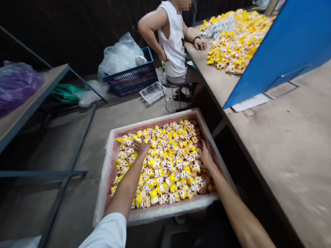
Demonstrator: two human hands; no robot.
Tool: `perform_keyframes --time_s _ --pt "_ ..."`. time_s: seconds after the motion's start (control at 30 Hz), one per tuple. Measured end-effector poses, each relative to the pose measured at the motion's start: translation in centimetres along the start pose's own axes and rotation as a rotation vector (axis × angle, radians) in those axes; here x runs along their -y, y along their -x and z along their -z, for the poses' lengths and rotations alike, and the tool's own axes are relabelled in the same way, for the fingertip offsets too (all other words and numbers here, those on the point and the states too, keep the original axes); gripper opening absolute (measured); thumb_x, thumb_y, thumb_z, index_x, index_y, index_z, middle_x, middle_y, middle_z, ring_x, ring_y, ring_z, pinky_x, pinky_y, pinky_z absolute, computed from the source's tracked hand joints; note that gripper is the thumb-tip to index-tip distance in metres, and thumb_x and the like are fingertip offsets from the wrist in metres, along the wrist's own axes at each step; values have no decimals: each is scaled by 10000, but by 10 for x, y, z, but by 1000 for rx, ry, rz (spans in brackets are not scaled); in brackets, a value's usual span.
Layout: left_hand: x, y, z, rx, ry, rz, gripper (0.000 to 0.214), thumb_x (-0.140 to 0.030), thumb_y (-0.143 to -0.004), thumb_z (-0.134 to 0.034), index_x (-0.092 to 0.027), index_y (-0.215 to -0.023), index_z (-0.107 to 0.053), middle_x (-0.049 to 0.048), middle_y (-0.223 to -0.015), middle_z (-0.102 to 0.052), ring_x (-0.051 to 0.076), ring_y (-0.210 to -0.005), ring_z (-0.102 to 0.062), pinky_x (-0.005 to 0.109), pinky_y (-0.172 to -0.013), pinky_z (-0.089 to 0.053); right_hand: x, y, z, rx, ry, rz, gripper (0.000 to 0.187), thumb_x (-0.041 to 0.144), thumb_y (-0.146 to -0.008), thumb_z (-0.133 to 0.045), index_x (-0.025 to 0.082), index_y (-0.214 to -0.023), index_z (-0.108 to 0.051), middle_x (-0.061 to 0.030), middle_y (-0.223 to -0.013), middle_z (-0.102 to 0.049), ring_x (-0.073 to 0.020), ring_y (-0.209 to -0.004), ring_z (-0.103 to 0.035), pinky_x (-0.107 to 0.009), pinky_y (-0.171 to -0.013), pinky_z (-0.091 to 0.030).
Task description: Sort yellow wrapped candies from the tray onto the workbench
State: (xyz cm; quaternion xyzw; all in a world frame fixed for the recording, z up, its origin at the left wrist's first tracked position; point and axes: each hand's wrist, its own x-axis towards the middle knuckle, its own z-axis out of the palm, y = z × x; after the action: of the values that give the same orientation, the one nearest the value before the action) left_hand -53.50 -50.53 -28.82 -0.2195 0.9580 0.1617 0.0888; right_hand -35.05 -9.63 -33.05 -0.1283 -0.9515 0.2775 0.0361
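A large shallow tray lined with plastic sits low in front of me, full of small yellow and white wrapped candies. My left hand reaches into the far left part of the heap, fingers spread flat on the candies. My right hand lies on the candies at the tray's right side, fingers stretched out against the heap. Neither hand visibly grips anything.
A long wooden table runs along the right, with a blue board leaning on it and a pile of the same candies beyond. A person in a white top sits on a stool there. A blue crate and bags stand behind; a shelf is at the left.
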Motion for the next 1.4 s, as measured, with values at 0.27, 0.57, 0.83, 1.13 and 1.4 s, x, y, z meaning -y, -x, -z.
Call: perform_keyframes --time_s 0.27,0.57,0.83,1.13,1.4 --pt "78 172 -32 121 -115 -691 610 -455 -1126 -504 -169 -1652 -621 197 -1850 -358 424 -1735 -266 611 -1417 -203 33 116 50 446 119 -44 495 293 -1086 -595 251 -1573 -667 -174 -1628 -621 -305 -1420 -627 -402 -1213 -479" --pt "91 285 -31 283 -124 -880 757 -579 -1077 -629 -352 -1781 -467 94 -1902 -272 483 -1761 -91 693 -1396 -132 79 185 83 408 173 -141 550 202 -1058 -619 219 -1608 -619 -239 -1612 -607 -356 -1449 -605 -499 -1197 -482" --pt "35 283 12 268 -85 -422 868 -598 -890 -836 -167 -1609 -610 317 -1812 -329 587 -1714 -170 762 -1332 -211 83 239 169 0 -36 -144 483 272 -1116 -555 179 -1588 -596 -204 -1619 -563 -280 -1447 -630 -410 -1234 -532" --pt "-122 404 33 34 471 -1081 808 -391 -977 -718 -140 -1673 -395 272 -1671 -462 430 -1624 -404 612 -1344 -349 107 520 249 -617 -433 -253 264 406 -1138 -628 263 -1267 -809 -107 -1378 -708 -187 -1018 -782 -340 -918 -685" --pt "-194 648 74 293 531 -1901 813 -531 -1046 -729 -167 -1710 -435 225 -1641 -525 407 -1553 -502 534 -1319 -402 67 685 353 -1166 79 -636 345 495 -1113 -612 235 -1260 -786 -121 -1194 -731 -213 -845 -739 -374 -821 -691"
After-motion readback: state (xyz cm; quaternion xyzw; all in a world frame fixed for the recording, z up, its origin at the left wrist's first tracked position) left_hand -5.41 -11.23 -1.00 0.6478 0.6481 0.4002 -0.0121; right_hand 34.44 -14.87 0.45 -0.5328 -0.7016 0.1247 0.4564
